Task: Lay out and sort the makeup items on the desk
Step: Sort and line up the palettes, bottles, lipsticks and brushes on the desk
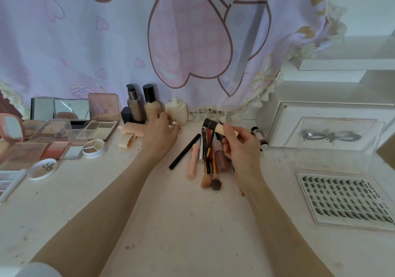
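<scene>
Head view, single frame. Item 1: right hand (239, 146), centre right of the frame, its fingers (229, 131) curled round a cream concealer tube (222, 128) with a black cap; the tube is held clear of the desk (171, 223), long axis running from the cap at upper left to the hand at lower right. Item 2: left hand (159, 136), centre of the frame, reaching toward the back row; fingers loosely bent with the tips at a small round item (173, 123) I cannot identify, and whether they hold it cannot be told. Item 3: pile of brushes and pencils (208, 159), lying directly beneath the right hand, long axes mostly running top to bottom of the frame, bristles toward the viewer. Item 4: black pencil (184, 151), diagonal, between the two hands. Item 5: foundation bottles (142, 105), upright at the back, just left of the left hand. Item 6: palettes and compacts (97, 127), grouped at centre left. Item 7: lash tray (344, 199), lower right, with a clear box (335, 139) above it. Judgement: the tube likely belongs with the bottles toward upper left; the left hand is nearer that group and sits across the direct path, while the pile below leaves little bare desk for setting down.
</scene>
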Available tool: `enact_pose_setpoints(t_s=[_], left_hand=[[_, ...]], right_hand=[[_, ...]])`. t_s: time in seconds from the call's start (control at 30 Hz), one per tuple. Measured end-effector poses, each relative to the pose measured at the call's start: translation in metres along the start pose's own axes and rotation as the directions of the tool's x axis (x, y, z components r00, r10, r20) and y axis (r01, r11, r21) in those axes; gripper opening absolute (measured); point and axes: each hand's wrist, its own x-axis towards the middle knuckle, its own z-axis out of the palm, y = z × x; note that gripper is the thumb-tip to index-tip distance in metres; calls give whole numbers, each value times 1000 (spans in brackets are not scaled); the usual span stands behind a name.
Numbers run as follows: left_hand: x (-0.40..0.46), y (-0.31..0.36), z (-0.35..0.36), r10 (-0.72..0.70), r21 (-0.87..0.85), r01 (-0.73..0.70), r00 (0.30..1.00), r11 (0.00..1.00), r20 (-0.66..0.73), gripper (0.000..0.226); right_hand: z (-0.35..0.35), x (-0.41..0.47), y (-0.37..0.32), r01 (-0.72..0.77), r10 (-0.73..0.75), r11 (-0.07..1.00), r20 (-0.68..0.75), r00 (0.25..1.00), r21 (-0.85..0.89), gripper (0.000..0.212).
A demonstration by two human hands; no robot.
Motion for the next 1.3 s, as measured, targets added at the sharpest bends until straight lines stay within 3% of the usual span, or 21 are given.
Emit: enact_pose_setpoints(t_s=[0.37,0.63,0.83,1.3], left_hand=[[-3,6,4,-77,-48,77,997,996,-2,41],[0,9,4,-22,-10,22,999,1000,40,33],[-1,5,1,-42,-108,49,997,993,59,43],[-9,4,-8,-87,-213,100,994,972,70,39]], right_hand=[[-1,-1,-2,-10,10,1000,11,1000,9,13],[-2,-1,-1,-25,25,1000,4,1000,13,15],[-2,-1,-1,-25,24,999,4,1000,22,16],[-1,-1,0,-10,10,1000,3,1000,8,13]])
